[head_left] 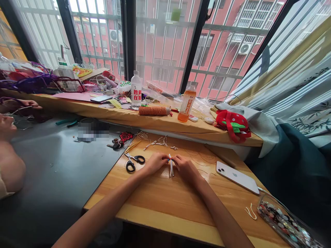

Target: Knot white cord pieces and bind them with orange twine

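Over the wooden table, my left hand (pixel 158 162) and my right hand (pixel 184 166) meet fingertip to fingertip around a white cord (pixel 171 170). Both hands are closed in a pinch on it. Two cord ends hang down between them, and a short piece sticks up above the fingers. A small blue spot shows by my left fingertips, too small to name. Black-handled scissors (pixel 133 161) lie partly open to the left of my left hand. Beyond my hands are short white cord pieces (pixel 161 141) and a small white knotted piece (pixel 174 148).
A white phone (pixel 237 177) with a cable lies at right, near a clear box of beads (pixel 287 220) and a loose cord loop (pixel 250 212). On the sill stand a spool of orange cord (pixel 153 110) and two bottles. A co-worker's arm (pixel 10 162) is at far left.
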`<state>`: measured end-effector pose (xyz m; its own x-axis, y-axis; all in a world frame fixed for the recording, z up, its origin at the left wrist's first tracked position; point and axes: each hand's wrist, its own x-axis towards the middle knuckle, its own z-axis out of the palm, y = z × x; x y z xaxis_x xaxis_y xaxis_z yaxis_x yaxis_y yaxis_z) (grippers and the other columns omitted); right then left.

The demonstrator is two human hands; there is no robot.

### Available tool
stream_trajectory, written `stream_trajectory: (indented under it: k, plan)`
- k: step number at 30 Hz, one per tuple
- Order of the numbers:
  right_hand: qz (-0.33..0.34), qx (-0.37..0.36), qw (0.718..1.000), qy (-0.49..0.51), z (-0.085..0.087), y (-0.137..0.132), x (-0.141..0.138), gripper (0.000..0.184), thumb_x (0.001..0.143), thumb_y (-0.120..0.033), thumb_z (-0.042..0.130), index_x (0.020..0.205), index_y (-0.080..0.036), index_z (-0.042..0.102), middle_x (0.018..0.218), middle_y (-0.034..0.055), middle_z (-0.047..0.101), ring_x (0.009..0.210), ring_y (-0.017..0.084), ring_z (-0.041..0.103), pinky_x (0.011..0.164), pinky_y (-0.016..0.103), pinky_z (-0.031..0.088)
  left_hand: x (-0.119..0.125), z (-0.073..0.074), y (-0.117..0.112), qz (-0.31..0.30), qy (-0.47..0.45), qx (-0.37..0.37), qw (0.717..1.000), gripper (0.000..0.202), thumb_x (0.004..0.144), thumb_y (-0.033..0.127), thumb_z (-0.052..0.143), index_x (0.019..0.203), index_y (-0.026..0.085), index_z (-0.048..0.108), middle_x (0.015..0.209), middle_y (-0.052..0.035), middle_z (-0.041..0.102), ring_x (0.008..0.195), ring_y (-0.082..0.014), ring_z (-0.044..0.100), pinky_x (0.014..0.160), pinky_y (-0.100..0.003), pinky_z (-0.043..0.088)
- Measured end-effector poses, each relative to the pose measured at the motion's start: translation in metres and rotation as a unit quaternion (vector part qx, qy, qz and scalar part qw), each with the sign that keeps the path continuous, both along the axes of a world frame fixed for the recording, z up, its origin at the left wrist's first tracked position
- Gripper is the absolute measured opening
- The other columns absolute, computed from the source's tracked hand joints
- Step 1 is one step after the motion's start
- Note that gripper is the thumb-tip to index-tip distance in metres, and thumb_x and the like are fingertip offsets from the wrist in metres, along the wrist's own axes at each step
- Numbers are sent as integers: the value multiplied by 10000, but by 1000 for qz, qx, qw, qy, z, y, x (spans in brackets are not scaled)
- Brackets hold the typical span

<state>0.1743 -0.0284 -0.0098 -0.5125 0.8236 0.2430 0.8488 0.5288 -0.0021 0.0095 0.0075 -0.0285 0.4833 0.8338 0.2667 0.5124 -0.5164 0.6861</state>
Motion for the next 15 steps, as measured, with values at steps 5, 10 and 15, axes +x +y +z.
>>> stream_trajectory:
  k: [5,10,15]
  plan:
    - [-12,-6,1000,-9,-1,1,-1,213,824,-166,362,960,-161,526,861,59,557,721,132,540,619,208,376,2,5,-4,8,20,9,1000,275,724,142,394,865,146,631,832,-45,649,754,-143,563,688,-210,395]
    - [-28,-17,999,-31,-1,1,-4,211,818,-148,342,883,-155,542,832,54,566,688,130,533,598,207,353,4,7,-8,16,45,26,999,272,697,111,389,828,137,627,828,-54,636,786,-151,547,702,-222,392]
    - [-61,-15,998,-17,-3,2,-10,224,794,-112,345,866,-173,548,815,40,586,701,132,536,591,206,328,3,7,-7,31,48,16,998,251,663,106,399,777,125,622,766,-53,633,718,-145,542,646,-215,388]
